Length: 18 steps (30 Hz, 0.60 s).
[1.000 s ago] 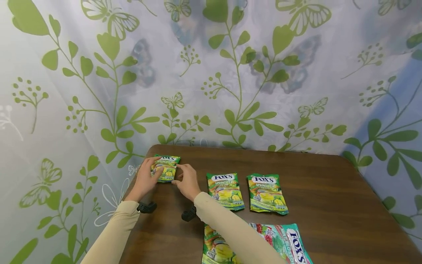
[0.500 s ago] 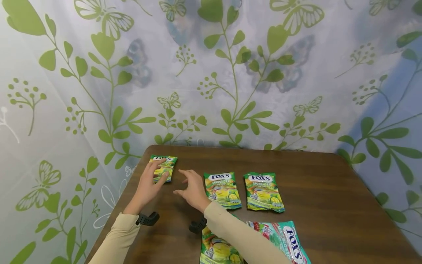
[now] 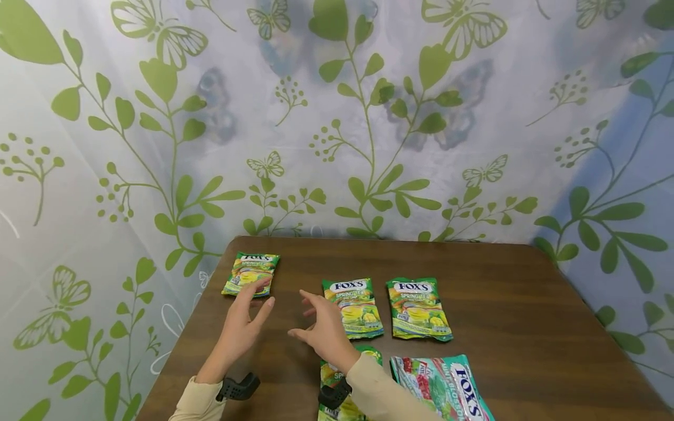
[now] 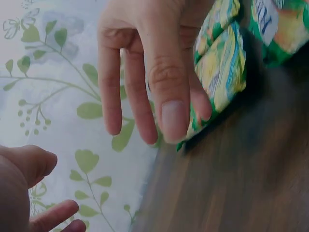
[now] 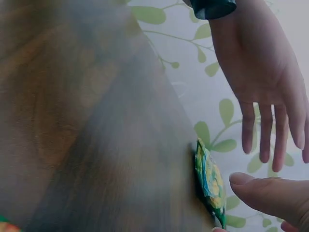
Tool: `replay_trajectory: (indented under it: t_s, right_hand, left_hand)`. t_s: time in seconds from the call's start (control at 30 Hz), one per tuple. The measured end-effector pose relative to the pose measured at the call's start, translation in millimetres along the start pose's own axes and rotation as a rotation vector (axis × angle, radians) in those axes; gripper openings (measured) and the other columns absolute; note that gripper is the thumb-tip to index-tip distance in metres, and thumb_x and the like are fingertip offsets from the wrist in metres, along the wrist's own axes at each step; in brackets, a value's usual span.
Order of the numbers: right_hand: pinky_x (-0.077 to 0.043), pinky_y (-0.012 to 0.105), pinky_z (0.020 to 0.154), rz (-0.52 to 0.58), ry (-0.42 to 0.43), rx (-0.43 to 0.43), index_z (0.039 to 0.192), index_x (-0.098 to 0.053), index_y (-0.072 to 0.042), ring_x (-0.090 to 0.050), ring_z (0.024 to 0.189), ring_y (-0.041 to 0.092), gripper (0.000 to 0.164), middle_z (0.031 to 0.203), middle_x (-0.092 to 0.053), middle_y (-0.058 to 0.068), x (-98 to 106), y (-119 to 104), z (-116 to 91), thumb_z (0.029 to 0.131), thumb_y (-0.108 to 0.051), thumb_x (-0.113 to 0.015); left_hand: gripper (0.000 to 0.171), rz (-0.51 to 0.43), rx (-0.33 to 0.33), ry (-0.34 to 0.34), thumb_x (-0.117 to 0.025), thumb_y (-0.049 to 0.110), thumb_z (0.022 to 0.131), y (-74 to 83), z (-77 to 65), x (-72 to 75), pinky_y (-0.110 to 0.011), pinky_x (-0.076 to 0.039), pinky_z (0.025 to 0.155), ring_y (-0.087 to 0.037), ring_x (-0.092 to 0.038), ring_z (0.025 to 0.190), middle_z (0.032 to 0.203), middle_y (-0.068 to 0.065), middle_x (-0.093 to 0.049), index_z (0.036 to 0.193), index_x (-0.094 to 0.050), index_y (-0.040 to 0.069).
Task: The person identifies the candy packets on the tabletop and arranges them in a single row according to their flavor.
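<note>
My left hand (image 3: 237, 330) hovers over the table, fingers spread and thumb apart, its fingertips overlapping the lower edge of a green and yellow Fox's Spring Tea candy bag (image 3: 250, 270) at the table's far left corner. To its right, my right hand (image 3: 329, 334) faces it with fingers loosely bent and nothing in them. Behind the right hand lies a second Spring Tea bag (image 3: 360, 313), partly covered by it. In the right wrist view the corner bag (image 5: 210, 181) lies flat near the table edge, beside my right thumb (image 5: 263, 191).
Another Spring Tea bag (image 3: 419, 313) lies right of the second one. Nearer the front are a partly hidden Spring Tea bag (image 3: 342, 409) and a teal Fox's Mint Blossom bag (image 3: 439, 383). A leaf-patterned curtain (image 3: 295, 134) hangs behind the brown table (image 3: 500, 304).
Both hands have let go of the corner bag and drawn back toward the front. The right hand has also moved right, over the second bag. The bags stay in place.
</note>
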State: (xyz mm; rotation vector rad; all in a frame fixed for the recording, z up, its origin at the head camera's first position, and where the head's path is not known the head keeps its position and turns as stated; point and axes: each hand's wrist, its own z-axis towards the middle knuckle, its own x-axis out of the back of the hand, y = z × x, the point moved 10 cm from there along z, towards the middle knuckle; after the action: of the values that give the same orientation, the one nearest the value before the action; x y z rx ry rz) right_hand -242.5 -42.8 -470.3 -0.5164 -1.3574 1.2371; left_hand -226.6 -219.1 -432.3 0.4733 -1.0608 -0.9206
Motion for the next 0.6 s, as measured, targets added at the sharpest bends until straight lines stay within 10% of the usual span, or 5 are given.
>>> replay_trajectory:
  t_s: [0.6]
  right_hand:
    - [-0.061, 0.022, 0.070, 0.109, 0.006, -0.033, 0.157, -0.056, -0.003, -0.071, 0.112, 0.042, 0.082, 0.142, -0.065, 0.017, 18, -3, -38, 0.085, -0.003, -0.095]
  left_hand:
    - [0.055, -0.143, 0.070, -0.074, -0.071, 0.015, 0.109, 32.8, -37.9, -24.9, -0.052, -0.057, 0.102, -0.036, -0.057, 0.137, 0.150, -0.008, -0.061, 0.160, -0.051, 0.015]
